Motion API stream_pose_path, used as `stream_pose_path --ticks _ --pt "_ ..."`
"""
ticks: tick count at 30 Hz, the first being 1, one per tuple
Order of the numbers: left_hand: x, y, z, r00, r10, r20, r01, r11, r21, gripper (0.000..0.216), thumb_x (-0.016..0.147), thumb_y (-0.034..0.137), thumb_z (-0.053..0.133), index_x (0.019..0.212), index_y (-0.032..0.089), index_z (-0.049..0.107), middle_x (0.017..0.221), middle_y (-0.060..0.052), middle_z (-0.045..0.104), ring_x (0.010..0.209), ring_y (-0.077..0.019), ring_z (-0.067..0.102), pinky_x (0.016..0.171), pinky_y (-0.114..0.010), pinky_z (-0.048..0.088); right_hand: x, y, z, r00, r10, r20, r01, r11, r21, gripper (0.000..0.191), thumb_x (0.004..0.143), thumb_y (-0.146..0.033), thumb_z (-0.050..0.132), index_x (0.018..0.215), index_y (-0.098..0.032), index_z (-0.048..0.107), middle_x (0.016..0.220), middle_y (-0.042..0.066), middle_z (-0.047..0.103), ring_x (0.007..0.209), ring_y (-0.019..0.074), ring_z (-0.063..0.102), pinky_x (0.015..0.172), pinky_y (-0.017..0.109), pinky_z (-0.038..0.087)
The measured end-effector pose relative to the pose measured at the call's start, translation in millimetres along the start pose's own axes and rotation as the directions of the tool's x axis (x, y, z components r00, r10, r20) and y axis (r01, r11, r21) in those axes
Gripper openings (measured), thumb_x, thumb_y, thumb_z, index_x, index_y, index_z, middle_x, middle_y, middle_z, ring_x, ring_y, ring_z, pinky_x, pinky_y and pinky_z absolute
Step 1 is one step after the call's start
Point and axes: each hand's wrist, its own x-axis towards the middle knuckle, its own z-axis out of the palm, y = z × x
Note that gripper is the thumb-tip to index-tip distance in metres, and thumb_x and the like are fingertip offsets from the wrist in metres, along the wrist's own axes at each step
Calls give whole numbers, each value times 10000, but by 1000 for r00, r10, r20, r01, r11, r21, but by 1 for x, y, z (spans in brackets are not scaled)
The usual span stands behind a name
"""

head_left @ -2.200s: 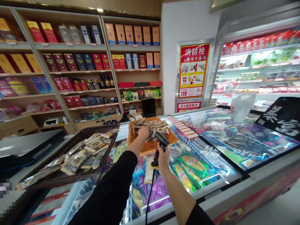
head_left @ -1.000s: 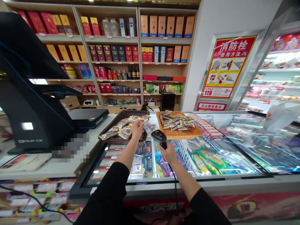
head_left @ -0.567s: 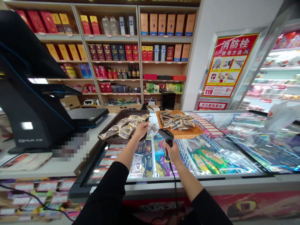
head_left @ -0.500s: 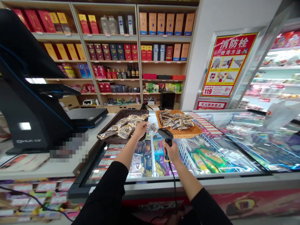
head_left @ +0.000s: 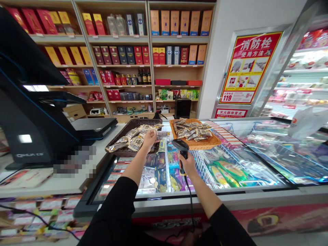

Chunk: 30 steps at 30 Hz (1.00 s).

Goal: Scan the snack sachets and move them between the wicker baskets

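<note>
My left hand point(head_left: 150, 139) is closed on a small snack packet point(head_left: 163, 134), which it holds out over the right edge of the dark brown basket point(head_left: 120, 136). Several more packets point(head_left: 136, 141) lie heaped in that basket. My right hand point(head_left: 188, 163) grips the handle of a black barcode scanner point(head_left: 180, 145), whose cable hangs down in front of the freezer. The scanner's head is just to the right of the held packet. Behind it, an orange-brown basket point(head_left: 214, 141) contains more of the same packets point(head_left: 193, 130).
Both baskets rest on a glass-topped chest freezer point(head_left: 256, 186) with bagged goods inside. On the left counter stand a black checkout terminal point(head_left: 33, 136) and a flat scale point(head_left: 93, 124). Shelves of boxed goods point(head_left: 120, 56) line the back. A plastic bag point(head_left: 306, 124) lies at right.
My left hand has shifted slightly left, and the packet in it now lies more level. My right hand and the scanner have stayed almost in place.
</note>
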Motion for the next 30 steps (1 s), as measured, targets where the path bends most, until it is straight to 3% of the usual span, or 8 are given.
stream_pose_path --ticks 6,9,12,17,21,26,28,30 --pt "-4 5 -2 973 171 154 -212 926 312 275 586 128 666 855 164 713 638 27 577 578 -103 527 577 -220 449 2 2 -1 1000 1 -3 -1 1000 9 272 759 -465 610 755 -216 499 414 -74 493 313 130 457 358 247 372" --pt "-4 5 -1 952 200 232 -282 868 408 253 563 207 747 812 168 763 724 -21 638 636 -136 549 601 -250 443 2 2 -1 1000 7 7 -7 1000 4 265 762 -459 605 756 -216 499 410 -72 497 310 130 460 354 242 370" --pt "-1 2 0 934 227 276 -339 806 486 237 520 306 831 699 167 765 654 -46 631 697 -188 567 667 -303 463 2 3 -1 1000 0 1 0 1000 0 265 763 -456 605 764 -214 499 405 -74 494 305 128 456 346 238 366" --pt "0 0 -1 940 285 190 -337 674 657 331 555 323 830 856 195 778 846 -67 644 806 -217 601 798 -372 498 3 5 -1 1000 -9 3 9 1000 8 258 766 -448 605 766 -214 496 414 -76 496 308 129 460 346 240 372" --pt "-6 2 2 910 307 280 -397 443 804 368 649 220 730 1017 227 747 1083 -97 628 1005 -252 596 928 -390 473 3 4 -2 1000 -2 5 2 999 34 262 759 -450 610 783 -213 499 422 -78 496 308 127 454 340 240 367" --pt "-15 4 12 909 319 268 -329 155 932 311 710 297 687 1006 212 733 976 -121 691 1048 -320 594 1015 -471 383 2 3 0 1000 2 -13 -1 998 68 262 754 -446 612 768 -220 482 430 -84 486 309 117 439 333 233 356" --pt "-18 6 13 907 357 225 -287 131 949 221 754 311 649 926 197 729 894 -125 703 1000 -317 615 1042 -492 335 3 3 0 1000 1 -14 0 998 60 256 758 -441 610 768 -219 484 441 -78 496 314 119 447 334 236 359" --pt "-19 6 12 906 381 185 -282 216 935 202 820 318 572 898 190 708 876 -130 701 962 -302 627 986 -463 384 3 4 0 1000 -3 -15 3 999 46 253 759 -441 608 776 -217 493 452 -72 509 321 125 457 338 241 364"
